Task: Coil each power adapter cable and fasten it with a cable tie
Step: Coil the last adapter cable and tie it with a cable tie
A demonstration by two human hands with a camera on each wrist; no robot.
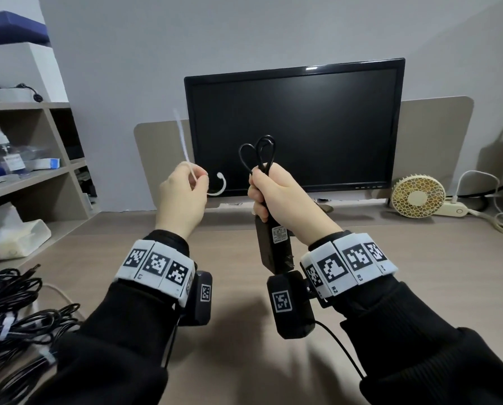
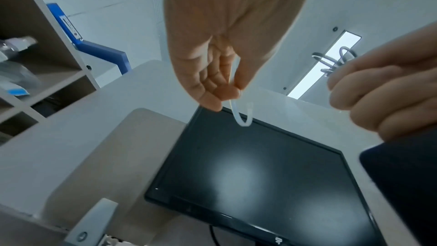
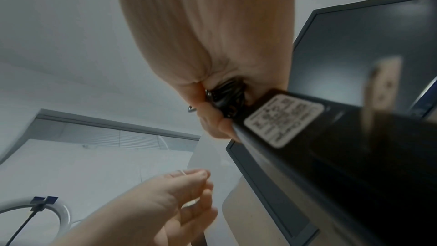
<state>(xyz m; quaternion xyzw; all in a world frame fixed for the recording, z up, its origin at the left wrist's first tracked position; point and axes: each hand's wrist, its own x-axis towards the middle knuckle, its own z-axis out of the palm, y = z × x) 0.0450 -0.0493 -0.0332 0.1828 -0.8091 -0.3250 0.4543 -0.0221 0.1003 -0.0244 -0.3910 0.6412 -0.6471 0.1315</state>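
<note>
Two hands are up in front of the dark monitor (image 1: pixel 294 127) in the head view, well above the table (image 1: pixel 244 331): the right hand (image 1: pixel 279 197) is closed round a black power adapter (image 1: pixel 273 247) and its folded cable (image 1: pixel 259 154), whose loops stick up above the fist, while the left hand (image 1: pixel 183 194) pinches a white cable tie (image 1: pixel 186 147) between thumb and forefinger, one end standing up and the other curling out towards the bundle. Already tied bundles (image 1: pixel 16 323) lie at the table's left edge. From the left wrist view, the cable tie (image 2: pixel 241 117) hangs as a thin hook below the pinching fingers (image 2: pixel 227 91), and it looks light, springy and slippery, so it is probably best held near its middle with the tail free to thread. In the right wrist view the power adapter (image 3: pixel 331 137) fills the lower right, its label facing the camera, with the cable strands (image 3: pixel 227 96) squeezed in the palm. The brick seems the heavy, rigid part; the cable looks soft and apt to spring open, so the grip should stay on the gathered strands just above the brick, where the tie would go.
</note>
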